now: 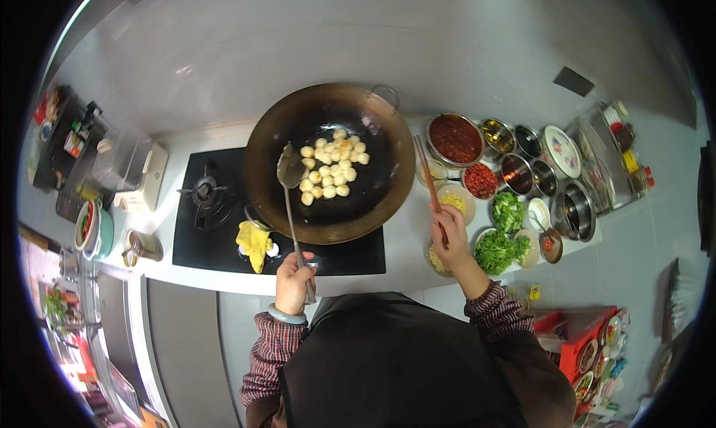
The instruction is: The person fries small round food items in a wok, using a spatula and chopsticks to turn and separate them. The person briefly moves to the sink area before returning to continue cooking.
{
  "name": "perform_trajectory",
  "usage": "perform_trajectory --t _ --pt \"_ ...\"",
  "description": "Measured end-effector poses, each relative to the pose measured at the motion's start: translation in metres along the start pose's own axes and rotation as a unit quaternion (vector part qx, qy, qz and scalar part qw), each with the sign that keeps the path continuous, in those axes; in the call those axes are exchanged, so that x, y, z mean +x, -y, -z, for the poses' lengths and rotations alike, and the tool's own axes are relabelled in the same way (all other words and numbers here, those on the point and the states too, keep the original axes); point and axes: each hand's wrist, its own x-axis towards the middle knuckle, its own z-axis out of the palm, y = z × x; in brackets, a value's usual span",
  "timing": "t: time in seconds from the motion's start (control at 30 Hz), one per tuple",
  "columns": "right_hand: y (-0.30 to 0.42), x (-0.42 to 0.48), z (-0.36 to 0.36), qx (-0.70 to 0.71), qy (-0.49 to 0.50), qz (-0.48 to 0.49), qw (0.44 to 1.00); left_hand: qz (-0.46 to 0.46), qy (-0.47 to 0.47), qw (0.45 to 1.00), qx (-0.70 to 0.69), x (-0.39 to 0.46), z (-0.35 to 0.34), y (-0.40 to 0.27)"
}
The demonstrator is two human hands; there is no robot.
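My left hand (pixel 293 283) grips the handle of a metal ladle (pixel 290 170), whose bowl lies inside a large wok (pixel 386 204) near its left side. Small pale round pieces of food (pixel 329 170), some browned on top, are clustered in the middle of the wok. My right hand (pixel 451 235) holds a pair of wooden chopsticks (pixel 428 170) pointing up and away, outside the wok's right rim. Below that hand, partly covered by it, is a dish of chopped pale pieces (pixel 438 260). A plate of yellow minced bits (pixel 452 203) sits just beyond the fingers.
Right of the wok stand a bowl of red sauce (pixel 456 139), chopped red chilli (pixel 480 181), cut greens (pixel 495 251) and several metal bowls (pixel 573 211). A bare gas burner (pixel 205 190) and a yellow cloth (pixel 254 243) lie left. A glass jar (pixel 144 245) stands farther left.
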Motion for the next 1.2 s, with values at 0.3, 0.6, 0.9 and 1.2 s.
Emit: perform_trajectory --t 0.3,0.6,0.9,1.2 --pt "-0.126 -0.063 0.079 -0.091 0.449 -0.121 0.881 -0.018 -0.012 1.0 0.019 -0.007 -0.036 0.006" --pt "-0.2 -0.045 0.082 -0.21 0.566 0.162 0.781 -0.032 -0.041 0.997 -0.056 -0.04 -0.07 0.015" --pt "-0.207 -0.037 0.088 -0.198 0.556 0.195 0.783 -0.033 0.024 0.97 -0.242 -0.044 -0.111 0.032" --pt "-0.206 -0.061 0.056 -0.286 0.517 0.1 0.801 -0.033 0.071 0.969 -0.234 -0.026 -0.114 0.035"
